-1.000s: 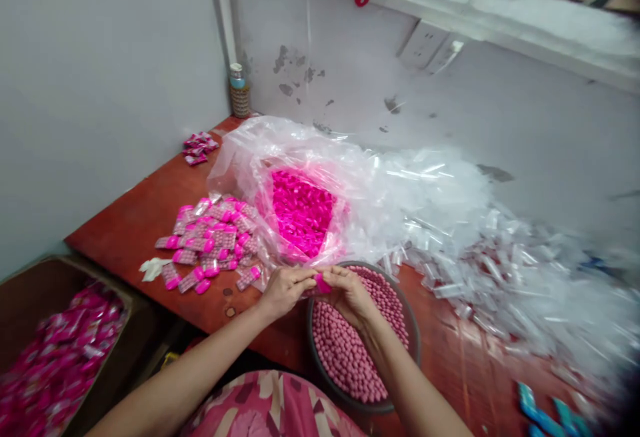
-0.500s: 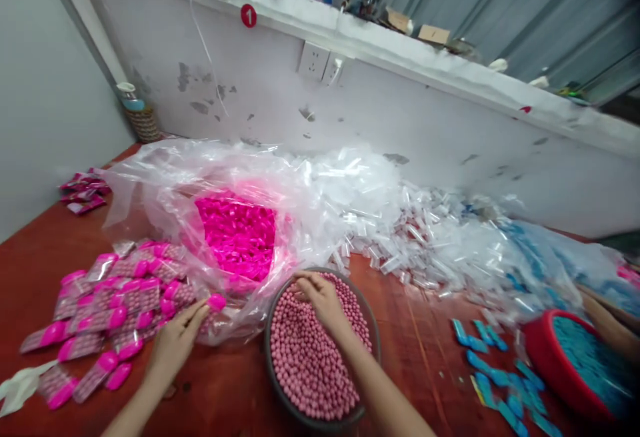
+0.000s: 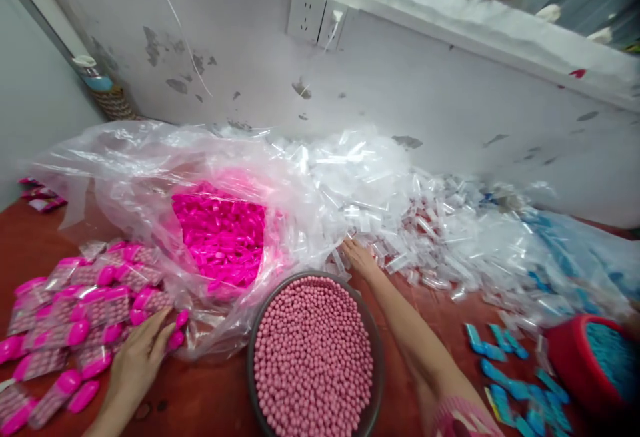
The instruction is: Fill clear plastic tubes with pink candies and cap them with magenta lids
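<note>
My left hand (image 3: pixel 140 353) is at the lower left, thumb and fingers closed on a bright pink cap (image 3: pixel 179 330); I cannot make out whether a clear body is attached. Beside and behind it lies a pile of clear pink-capped containers (image 3: pixel 95 303) filled with pink beads. My right hand (image 3: pixel 361 260) reaches past a dark round bowl (image 3: pixel 377 357) of pink beads (image 3: pixel 313 350). Its fingers are stretched out at the near edge of a heap of small clear plastic containers (image 3: pixel 400 250), with the fingertips partly lost among them.
A clear plastic bag (image 3: pixel 125 157) holds loose pink caps (image 3: pixel 220 237). At right, blue pieces (image 3: pixel 520 383) lie on the red-brown table (image 3: pixel 425 363) near a red tub (image 3: pixel 565 350) of blue bits. Behind stands a wall with a socket (image 3: pixel 306 15).
My right hand has left the beads and moved forward to the clear containers. My left hand stays near the capped pile with the pink cap. The view has tilted down.
</note>
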`<state>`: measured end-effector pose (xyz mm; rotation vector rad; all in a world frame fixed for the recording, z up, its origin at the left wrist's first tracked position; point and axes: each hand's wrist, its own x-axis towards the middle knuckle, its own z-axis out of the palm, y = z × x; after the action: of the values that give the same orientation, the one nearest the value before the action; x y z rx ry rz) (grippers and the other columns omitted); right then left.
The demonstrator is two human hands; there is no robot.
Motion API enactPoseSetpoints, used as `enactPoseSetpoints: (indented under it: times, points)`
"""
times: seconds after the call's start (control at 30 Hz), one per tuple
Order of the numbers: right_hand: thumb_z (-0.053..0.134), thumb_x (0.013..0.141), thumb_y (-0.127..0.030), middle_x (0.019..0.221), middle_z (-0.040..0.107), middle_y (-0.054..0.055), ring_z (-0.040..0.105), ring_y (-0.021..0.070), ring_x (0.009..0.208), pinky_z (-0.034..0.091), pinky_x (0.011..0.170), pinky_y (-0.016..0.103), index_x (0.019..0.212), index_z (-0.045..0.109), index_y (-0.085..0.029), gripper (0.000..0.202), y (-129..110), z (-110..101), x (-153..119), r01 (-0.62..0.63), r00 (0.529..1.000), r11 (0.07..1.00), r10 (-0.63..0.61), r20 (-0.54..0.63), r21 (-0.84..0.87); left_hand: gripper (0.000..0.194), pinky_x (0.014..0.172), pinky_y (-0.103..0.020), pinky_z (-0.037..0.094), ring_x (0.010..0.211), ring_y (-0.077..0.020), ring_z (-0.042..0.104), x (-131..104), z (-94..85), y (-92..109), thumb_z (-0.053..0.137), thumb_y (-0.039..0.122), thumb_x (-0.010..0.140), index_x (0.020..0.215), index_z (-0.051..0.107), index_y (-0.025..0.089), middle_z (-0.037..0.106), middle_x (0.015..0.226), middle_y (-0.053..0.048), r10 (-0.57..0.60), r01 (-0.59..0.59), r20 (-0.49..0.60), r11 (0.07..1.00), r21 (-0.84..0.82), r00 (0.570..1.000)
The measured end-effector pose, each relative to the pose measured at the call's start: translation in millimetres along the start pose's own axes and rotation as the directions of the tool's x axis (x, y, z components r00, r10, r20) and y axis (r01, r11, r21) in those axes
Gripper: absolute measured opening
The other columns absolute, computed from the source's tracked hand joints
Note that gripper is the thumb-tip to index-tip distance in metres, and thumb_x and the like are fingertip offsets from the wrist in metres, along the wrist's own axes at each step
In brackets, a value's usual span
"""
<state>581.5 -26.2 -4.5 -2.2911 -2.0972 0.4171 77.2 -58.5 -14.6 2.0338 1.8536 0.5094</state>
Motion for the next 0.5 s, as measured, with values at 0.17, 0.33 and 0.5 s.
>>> enactPoseSetpoints:
  times: [0.17,0.33,0.5]
  points:
    - [0.044,0.079,-0.019,0.101,0.053,0.014,0.051,0.0223,0.090,0.037,0.074,0.034,0.097,0.053,-0.016,0.021,25.0,3.3,5.1,-0.029,0.999,0.995,0.032,0.031,-0.093,0.040,0.089,-0.036,0.042,0.100,-0.0223,0.054,-15.6,-1.0,45.2,0.041,0.043,0.077,0.103,0.057,0.017,0.060,0.106,-0.008,0.087,-0.085,0.009,0.987,-0.136,0.996]
    - [0.042,0.081,-0.033,0.087,0.056,0.013,0.053,0.0204,0.079,0.038,0.067,0.030,0.092,0.052,-0.011,0.027,31.2,-11.5,-24.2,-0.099,0.995,0.992,0.097,-0.033,-0.083,0.032,0.088,-0.036,0.042,0.100,-0.0202,0.054,-34.1,1.8,97.3,0.043,0.033,0.080,0.104,0.057,0.018,0.061,0.105,-0.007,0.178,-0.156,0.075,0.958,-0.239,0.981]
    - [0.037,0.083,-0.037,0.089,0.057,0.007,0.053,0.0161,0.078,0.039,0.068,0.026,0.098,0.050,-0.017,0.028,-13.7,-29.5,-91.4,0.158,0.986,0.972,-0.147,-0.076,0.172,0.029,0.090,-0.035,0.041,0.100,-0.0181,0.053,-46.0,0.0,138.8,0.044,0.026,0.081,0.106,0.055,0.018,0.060,0.105,-0.007,0.294,-0.250,0.075,0.900,-0.357,0.953]
